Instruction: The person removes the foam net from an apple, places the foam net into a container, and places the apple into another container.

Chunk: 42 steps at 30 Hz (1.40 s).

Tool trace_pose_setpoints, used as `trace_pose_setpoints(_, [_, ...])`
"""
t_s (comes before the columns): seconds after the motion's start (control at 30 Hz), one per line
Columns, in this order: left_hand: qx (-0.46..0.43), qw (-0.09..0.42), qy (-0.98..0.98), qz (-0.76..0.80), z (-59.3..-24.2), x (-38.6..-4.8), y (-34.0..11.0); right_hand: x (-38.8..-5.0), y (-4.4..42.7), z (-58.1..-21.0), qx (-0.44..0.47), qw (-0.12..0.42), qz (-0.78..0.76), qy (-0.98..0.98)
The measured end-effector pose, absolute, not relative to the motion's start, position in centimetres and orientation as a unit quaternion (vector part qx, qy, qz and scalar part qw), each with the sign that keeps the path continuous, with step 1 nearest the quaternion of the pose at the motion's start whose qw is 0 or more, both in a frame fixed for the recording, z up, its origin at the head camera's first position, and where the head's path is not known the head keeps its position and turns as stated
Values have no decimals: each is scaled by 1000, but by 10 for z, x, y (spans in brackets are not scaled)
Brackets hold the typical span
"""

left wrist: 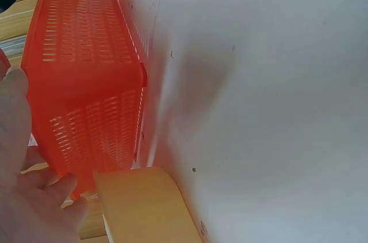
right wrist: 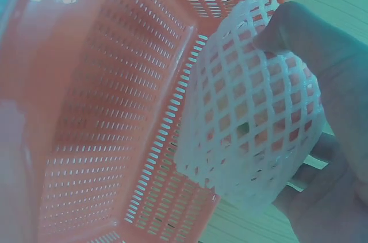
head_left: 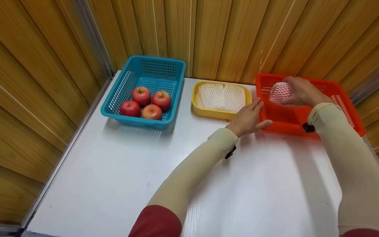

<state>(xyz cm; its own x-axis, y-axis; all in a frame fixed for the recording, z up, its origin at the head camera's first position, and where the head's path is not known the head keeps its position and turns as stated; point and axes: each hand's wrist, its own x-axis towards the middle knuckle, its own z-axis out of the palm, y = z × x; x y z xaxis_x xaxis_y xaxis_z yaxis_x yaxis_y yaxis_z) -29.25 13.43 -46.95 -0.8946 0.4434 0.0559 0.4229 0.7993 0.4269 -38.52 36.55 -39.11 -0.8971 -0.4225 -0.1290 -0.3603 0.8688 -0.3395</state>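
In the head view, my right hand [head_left: 303,92] grips an apple in a white foam net [head_left: 280,92] over the red basket [head_left: 283,127]. The right wrist view shows the thumb and fingers around the netted apple [right wrist: 247,105], with the basket's slotted wall [right wrist: 115,99] beside it. My left hand [head_left: 247,119] is at the basket's left side, fingers extended and thumb apart, holding nothing; its fingertips lie by the rim. In the left wrist view, the left hand [left wrist: 29,197] is between the red basket [left wrist: 86,82] and the yellow container [left wrist: 149,208].
The yellow container [head_left: 209,114] holds white foam nets [head_left: 211,95]. Farther left, a blue basket [head_left: 137,121] holds several red apples [head_left: 141,96]. All stand on a white table [head_left: 110,184], with wood-patterned walls [head_left: 209,39] behind and at the sides.
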Motion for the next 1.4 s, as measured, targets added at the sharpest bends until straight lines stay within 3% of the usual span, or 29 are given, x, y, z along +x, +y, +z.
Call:
trace_pose_setpoints(0.67, [244, 16, 961, 133, -466, -295, 128, -371, 370, -393, -210, 53, -188, 958])
trace_pose_setpoints(1.4, [282, -60, 938, 191, -467, -295, 93, -354, 378, -395, -194, 43, -211, 957])
